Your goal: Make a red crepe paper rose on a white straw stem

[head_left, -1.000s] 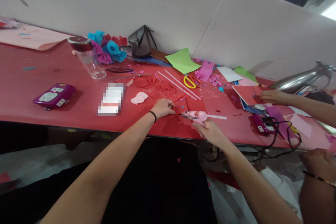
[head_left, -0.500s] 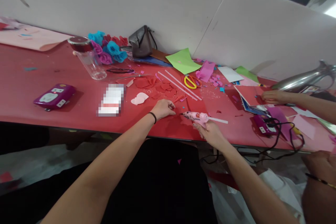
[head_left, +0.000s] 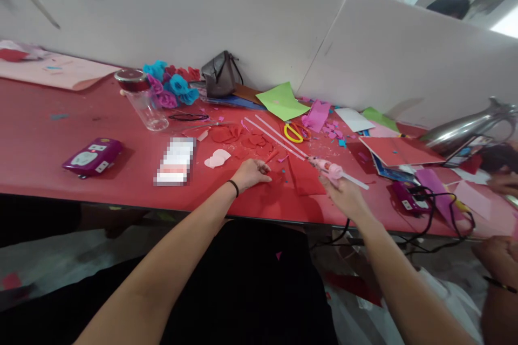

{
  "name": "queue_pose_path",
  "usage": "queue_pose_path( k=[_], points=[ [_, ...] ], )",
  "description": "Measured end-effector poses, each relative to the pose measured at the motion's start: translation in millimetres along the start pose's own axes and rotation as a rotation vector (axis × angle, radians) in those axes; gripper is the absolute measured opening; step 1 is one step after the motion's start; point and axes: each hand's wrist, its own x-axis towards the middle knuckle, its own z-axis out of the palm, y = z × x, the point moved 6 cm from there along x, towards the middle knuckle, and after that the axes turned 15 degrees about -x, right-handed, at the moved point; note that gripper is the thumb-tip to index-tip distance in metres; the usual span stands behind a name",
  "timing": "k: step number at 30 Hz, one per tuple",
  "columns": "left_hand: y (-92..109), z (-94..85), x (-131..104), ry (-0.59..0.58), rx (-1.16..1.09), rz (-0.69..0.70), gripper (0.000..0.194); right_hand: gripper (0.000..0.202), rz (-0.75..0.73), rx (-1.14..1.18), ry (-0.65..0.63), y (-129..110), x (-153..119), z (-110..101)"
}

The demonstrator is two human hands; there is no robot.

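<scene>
red covers the long table (head_left: 40,145) in front of you, which stands against a white partition (head_left: 182,11). your left hand (head_left: 253,173), with a black band (head_left: 233,188) at the wrist, is low over the table near its front edge. its thumb and fingertips are close to one another; whether they pinch a scrap of red paper cannot be told. your right hand (head_left: 346,197) is wrapped around the handle of a pink glue gun (head_left: 328,167), well apart from the left. the gun's nozzle points left, near the lower ends of two clear sticks (head_left: 274,139), and another translucent stick juts from its back. below the gun lies a red sheet (head_left: 309,180).

just beyond your left hand are loose red paper petals (head_left: 259,142), with pale pink petals (head_left: 217,158) to their left. scissors (head_left: 292,140) with yellow and orange handles lie past the sticks, near a green sheet (head_left: 282,101). farther left are a pixelated pale rectangle (head_left: 176,161) and a purple socket box (head_left: 94,157). behind them, a clear bottle (head_left: 145,110) with a dark red lid stands beside blue, purple and red paper flowers (head_left: 178,85) and a dark bag (head_left: 218,76). to your right sit a second purple box (head_left: 408,198) with black cords and a shiny metal jug (head_left: 461,132); another person's hand (head_left: 496,253) shows at the edge.
</scene>
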Motion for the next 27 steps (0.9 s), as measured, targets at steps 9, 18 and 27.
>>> queue_pose_path(
  k=[9, 18, 27],
  points=[
    [30.8, -21.4, -26.7, 0.022, -0.206, 0.070, 0.019, 0.043, 0.175, -0.562, -0.173, 36.1, 60.0, 4.6],
    [34.3, -17.7, -37.3, 0.042, 0.045, 0.135, 0.014, 0.030, -0.356, -0.211, -0.405, -141.6, 44.1, 10.3],
    [39.6, -21.8, -51.2, 0.088, -0.025, 0.182, 0.022, 0.022, -0.225, -0.076, -0.363, -132.7, 52.3, 19.3]
  ],
)
